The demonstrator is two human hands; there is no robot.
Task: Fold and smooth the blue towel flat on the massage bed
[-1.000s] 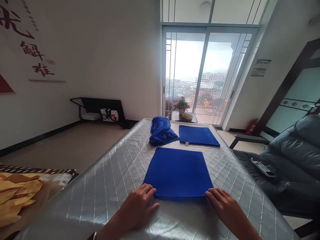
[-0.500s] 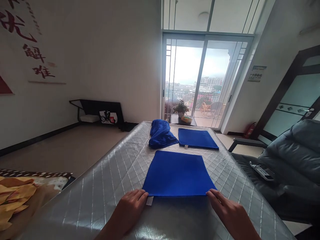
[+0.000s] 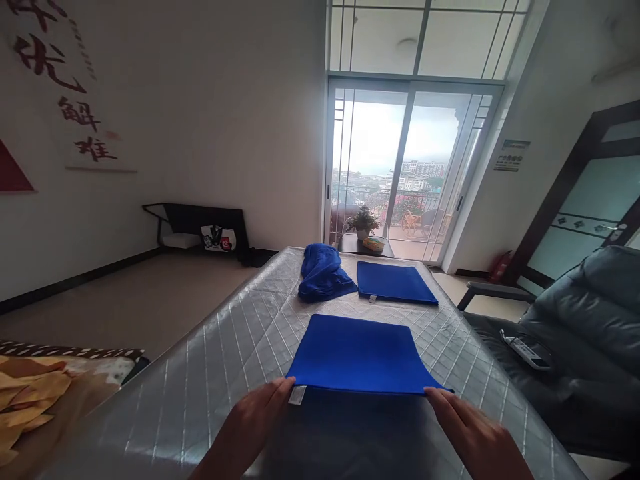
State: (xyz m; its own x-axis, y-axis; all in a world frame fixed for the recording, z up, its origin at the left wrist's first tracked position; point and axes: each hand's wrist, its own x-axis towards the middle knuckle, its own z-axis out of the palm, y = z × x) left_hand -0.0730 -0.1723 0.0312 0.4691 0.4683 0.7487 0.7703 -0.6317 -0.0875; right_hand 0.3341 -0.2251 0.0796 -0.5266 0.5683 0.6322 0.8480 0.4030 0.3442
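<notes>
A flat blue cloth point(image 3: 357, 353) with a small white label lies in front of me, its near edge raised a little and a dark shadow below. At the near left corner, by the label, my left hand point(image 3: 257, 413) pinches the edge. My right hand point(image 3: 467, 420) grips the same edge towards the right, with the corner jutting out past the fingertips. Farther back lies a second flat blue cloth point(image 3: 397, 281) with its own label. Beside it on the left is a crumpled blue cloth point(image 3: 324, 272).
A silver quilted cover point(image 3: 215, 373) spreads over the table under the cloths. To the right stands a dark padded armchair point(image 3: 585, 333) with a power strip point(image 3: 527, 350) on its seat. Yellow cloth point(image 3: 30, 393) lies at lower left. Beyond are a potted plant point(image 3: 363, 220) and glass doors point(image 3: 370, 147).
The near edge of the front cloth has come up off the cover, and its far edge sits slightly nearer. My right hand has shifted a little right. The view has tilted slightly up.
</notes>
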